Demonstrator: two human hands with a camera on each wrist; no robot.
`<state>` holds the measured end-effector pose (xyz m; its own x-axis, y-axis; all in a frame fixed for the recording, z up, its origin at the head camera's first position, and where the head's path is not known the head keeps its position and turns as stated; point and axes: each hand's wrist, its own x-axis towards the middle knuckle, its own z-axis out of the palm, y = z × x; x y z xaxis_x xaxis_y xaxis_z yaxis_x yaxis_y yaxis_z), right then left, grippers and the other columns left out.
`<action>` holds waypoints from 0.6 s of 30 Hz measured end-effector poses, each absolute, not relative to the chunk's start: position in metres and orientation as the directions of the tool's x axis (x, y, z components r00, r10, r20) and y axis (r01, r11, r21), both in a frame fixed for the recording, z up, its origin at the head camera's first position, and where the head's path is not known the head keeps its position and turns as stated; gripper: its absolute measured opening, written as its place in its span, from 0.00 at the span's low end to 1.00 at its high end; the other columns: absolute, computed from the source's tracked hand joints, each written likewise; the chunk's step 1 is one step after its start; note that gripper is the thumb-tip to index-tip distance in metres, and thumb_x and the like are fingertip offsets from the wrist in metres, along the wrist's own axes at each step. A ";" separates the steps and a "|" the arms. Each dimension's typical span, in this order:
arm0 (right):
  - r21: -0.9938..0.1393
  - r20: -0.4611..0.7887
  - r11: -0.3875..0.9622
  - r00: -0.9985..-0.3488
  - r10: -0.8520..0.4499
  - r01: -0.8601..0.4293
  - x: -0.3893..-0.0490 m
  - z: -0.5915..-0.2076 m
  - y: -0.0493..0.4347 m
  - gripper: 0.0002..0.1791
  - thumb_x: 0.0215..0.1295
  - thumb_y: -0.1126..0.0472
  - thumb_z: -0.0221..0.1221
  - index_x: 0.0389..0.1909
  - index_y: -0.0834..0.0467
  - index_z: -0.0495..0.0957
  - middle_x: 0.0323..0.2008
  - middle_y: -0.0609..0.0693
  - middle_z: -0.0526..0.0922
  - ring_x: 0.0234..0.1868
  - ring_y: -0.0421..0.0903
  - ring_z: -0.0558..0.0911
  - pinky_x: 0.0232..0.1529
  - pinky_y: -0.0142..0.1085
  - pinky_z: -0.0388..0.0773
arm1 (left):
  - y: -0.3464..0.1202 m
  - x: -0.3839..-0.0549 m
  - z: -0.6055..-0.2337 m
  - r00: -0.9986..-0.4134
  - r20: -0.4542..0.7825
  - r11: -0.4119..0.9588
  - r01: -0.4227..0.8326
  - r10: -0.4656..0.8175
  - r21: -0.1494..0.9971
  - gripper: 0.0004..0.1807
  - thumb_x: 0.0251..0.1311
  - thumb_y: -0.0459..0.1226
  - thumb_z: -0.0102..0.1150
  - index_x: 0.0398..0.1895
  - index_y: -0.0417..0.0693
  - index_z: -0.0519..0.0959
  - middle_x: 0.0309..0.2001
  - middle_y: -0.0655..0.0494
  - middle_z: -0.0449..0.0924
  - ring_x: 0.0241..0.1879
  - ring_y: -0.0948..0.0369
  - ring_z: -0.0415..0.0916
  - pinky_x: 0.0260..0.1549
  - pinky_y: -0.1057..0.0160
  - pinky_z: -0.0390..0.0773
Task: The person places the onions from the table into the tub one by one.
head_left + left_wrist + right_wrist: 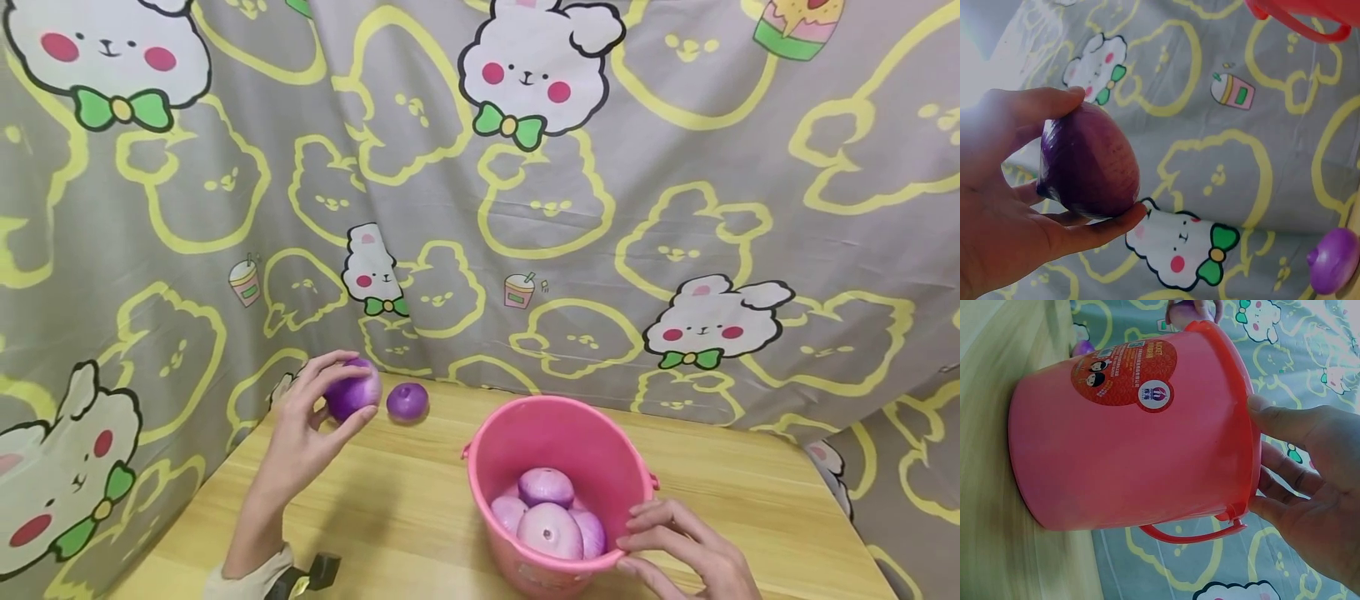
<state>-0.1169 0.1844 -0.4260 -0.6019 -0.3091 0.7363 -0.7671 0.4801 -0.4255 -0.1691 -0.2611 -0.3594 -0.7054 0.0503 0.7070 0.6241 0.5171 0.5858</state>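
A purple onion [1094, 165] sits in the grip of my left hand [303, 429], thumb on one side and fingers on the other, raised above the table's far left. Behind it, a smaller purple onion [407, 402] rests on the table near the curtain. My right hand [693, 546] pinches the near right rim of a pink bucket [1129, 450], its thumb against the outside and its fingers at the edge. Inside that upright bucket lie several paler purple onions [551, 532], piled at the bottom.
The wood-grain table [420, 500] is bounded at the back and sides by a grey curtain [450, 183] with cartoon prints. A red bucket handle [1194, 537] hangs down along the bucket's side. A dark strap with a small black device [322, 571] is on the left wrist.
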 end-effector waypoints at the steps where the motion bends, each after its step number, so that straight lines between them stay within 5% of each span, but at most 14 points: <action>1: -0.427 0.734 0.482 -0.605 -0.308 -0.765 -0.117 -0.426 0.184 0.28 0.36 0.69 0.83 0.37 0.39 0.86 0.44 0.37 0.82 0.48 0.36 0.82 0.50 0.19 0.78 | -0.260 -0.169 -0.359 -0.703 0.710 0.514 0.628 0.052 0.584 0.26 0.53 0.22 0.74 0.55 0.46 0.83 0.65 0.49 0.71 0.59 0.60 0.71 0.47 0.71 0.82; 9: -0.456 0.714 0.492 -0.635 -0.296 -0.742 -0.116 -0.426 0.183 0.27 0.39 0.68 0.83 0.37 0.39 0.86 0.44 0.37 0.82 0.48 0.36 0.81 0.52 0.19 0.76 | -0.252 -0.167 -0.357 -0.710 0.702 0.484 0.633 0.054 0.603 0.27 0.54 0.24 0.74 0.57 0.48 0.83 0.66 0.54 0.71 0.60 0.59 0.72 0.48 0.70 0.82; 18: -0.417 0.746 0.473 -0.589 -0.311 -0.776 -0.117 -0.427 0.184 0.28 0.37 0.69 0.82 0.37 0.39 0.86 0.44 0.37 0.82 0.48 0.37 0.82 0.52 0.19 0.77 | -0.246 -0.163 -0.356 -0.716 0.695 0.438 0.644 0.060 0.627 0.28 0.54 0.24 0.74 0.59 0.47 0.82 0.68 0.50 0.69 0.59 0.58 0.74 0.44 0.66 0.86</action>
<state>-0.1168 0.1842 -0.4270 -0.5895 -0.3109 0.7456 -0.7764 0.4729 -0.4167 -0.1633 -0.2459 -0.3561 -0.7165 0.0597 0.6951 0.6444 0.4385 0.6265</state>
